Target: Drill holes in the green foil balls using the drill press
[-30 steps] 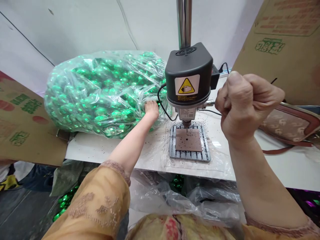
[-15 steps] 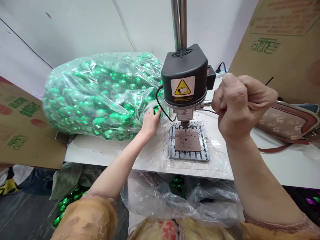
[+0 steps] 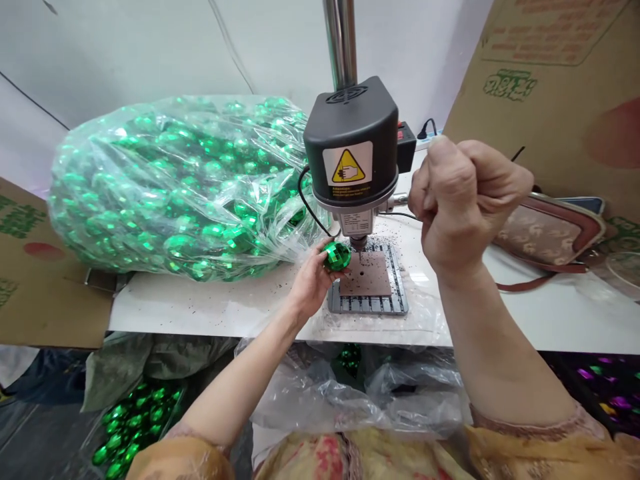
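Note:
Between the fingers of my left hand (image 3: 313, 280) is a shiny green faceted ball (image 3: 337, 256), held just left of the chuck of a small drill press (image 3: 353, 147). Under the chuck, a brown square plate (image 3: 367, 277) with a dark hole lies on the slotted metal base (image 3: 397, 293), with dark shavings scattered around. My right hand (image 3: 463, 200) is a closed fist at the drill press's right side, at the end of a metal feed lever (image 3: 399, 200); its grip part is hidden inside the fist. A clear plastic bag (image 3: 180, 187) full of green balls lies left of the machine.
Cardboard boxes stand at the left (image 3: 45, 267) and back right. A patterned bag (image 3: 555, 227) with a brown strap lies on the white table (image 3: 200, 307) at right. Below the table edge are green balls (image 3: 135, 427), clear plastic sheeting (image 3: 310, 393) and purple shiny pieces (image 3: 615, 400).
My left hand has drawn a green ball out of the bag's mouth and moved it right, toward the drill base. My right fist keeps its place by the lever. The view has shifted slightly.

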Motion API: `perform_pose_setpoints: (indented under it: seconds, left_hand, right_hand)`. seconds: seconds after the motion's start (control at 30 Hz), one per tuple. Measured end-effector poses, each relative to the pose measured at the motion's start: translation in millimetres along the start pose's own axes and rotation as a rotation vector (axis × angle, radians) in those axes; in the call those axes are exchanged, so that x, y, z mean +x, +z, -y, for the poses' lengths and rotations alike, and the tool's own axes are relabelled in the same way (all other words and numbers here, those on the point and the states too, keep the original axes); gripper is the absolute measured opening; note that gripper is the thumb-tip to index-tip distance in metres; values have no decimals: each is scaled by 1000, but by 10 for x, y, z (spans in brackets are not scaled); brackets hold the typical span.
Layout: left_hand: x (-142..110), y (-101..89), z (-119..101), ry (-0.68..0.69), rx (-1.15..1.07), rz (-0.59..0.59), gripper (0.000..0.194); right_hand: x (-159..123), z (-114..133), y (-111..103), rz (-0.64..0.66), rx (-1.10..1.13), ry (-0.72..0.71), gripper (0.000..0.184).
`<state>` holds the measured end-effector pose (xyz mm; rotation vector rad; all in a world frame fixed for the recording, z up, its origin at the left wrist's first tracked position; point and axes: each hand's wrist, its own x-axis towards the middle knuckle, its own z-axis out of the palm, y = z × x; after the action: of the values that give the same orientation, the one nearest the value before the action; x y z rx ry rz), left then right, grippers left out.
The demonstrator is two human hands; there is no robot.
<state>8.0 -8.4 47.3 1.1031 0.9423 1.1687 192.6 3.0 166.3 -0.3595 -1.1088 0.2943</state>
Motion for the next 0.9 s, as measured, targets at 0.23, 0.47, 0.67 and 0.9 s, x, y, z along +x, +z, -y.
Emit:
perform_pose_setpoints:
  seconds: [0.23,0.47,0.67,0.9]
  left_hand:
    - [92,-48,135,-128,73,-52,59]
    - [189,-166,333,20,392,18,55]
    - [290,-182,385,18,367,74,61]
    - [342,-152,427,50,414,154,60]
  right_hand:
    - [-15,19,1,32,-68,0,49]
    - [-33,1,-10,26,-141,53,54]
    - [-20,-3,-6,28,-90,7,52]
    - [-16,-12,-14,39,-100,-7,49]
